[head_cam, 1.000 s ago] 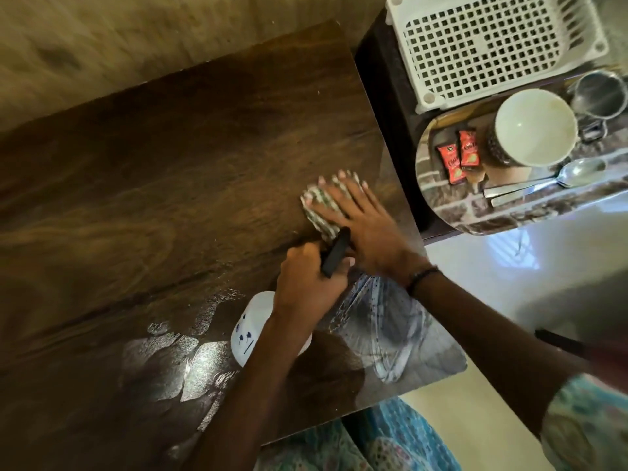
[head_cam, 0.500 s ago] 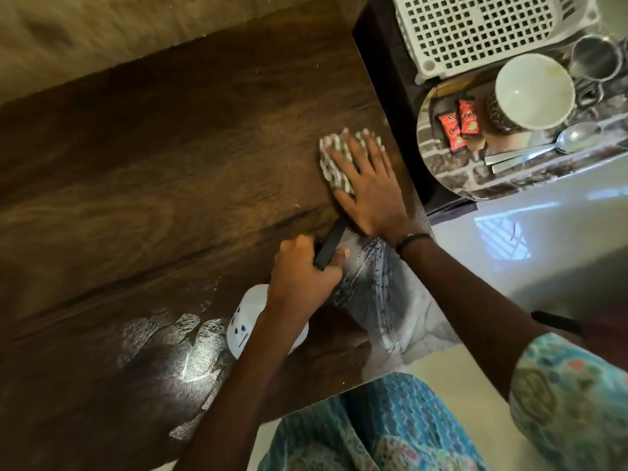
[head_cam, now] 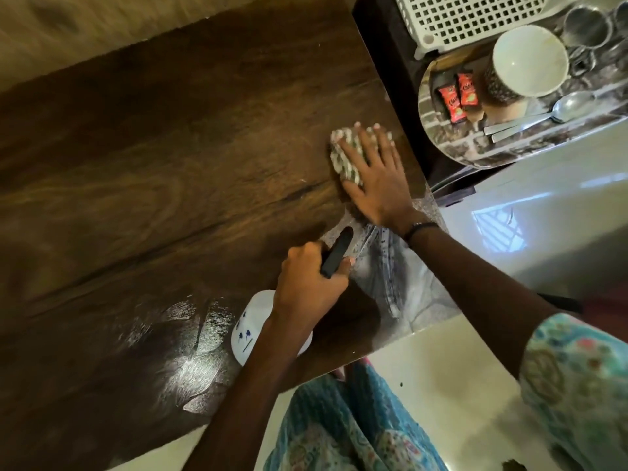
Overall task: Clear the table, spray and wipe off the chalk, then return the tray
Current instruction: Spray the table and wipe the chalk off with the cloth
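My right hand (head_cam: pixel 375 175) presses flat, fingers straight, on a green-and-white checked cloth (head_cam: pixel 341 158) near the right edge of the dark wooden table (head_cam: pixel 170 164). Closer to me, my left hand (head_cam: pixel 307 283) grips the black trigger head of a white spray bottle (head_cam: pixel 249 329); the bottle stands on the table under my wrist. The mirrored tray (head_cam: pixel 452 144) rests on a dark stand to the right of the table. It carries a white bowl (head_cam: pixel 530 61), two red sachets (head_cam: pixel 457 96) and a spoon (head_cam: pixel 571 107).
A white perforated plastic basket (head_cam: pixel 472 18) sits behind the tray, and steel cups (head_cam: pixel 588 25) stand at the far right. Wet, shiny patches (head_cam: pixel 190 334) lie on the table's near part. Pale floor tiles (head_cam: pixel 543 215) show on the right.
My right hand slid the cloth away from me along the table's right edge, then a little back. My left hand stayed on the spray bottle.
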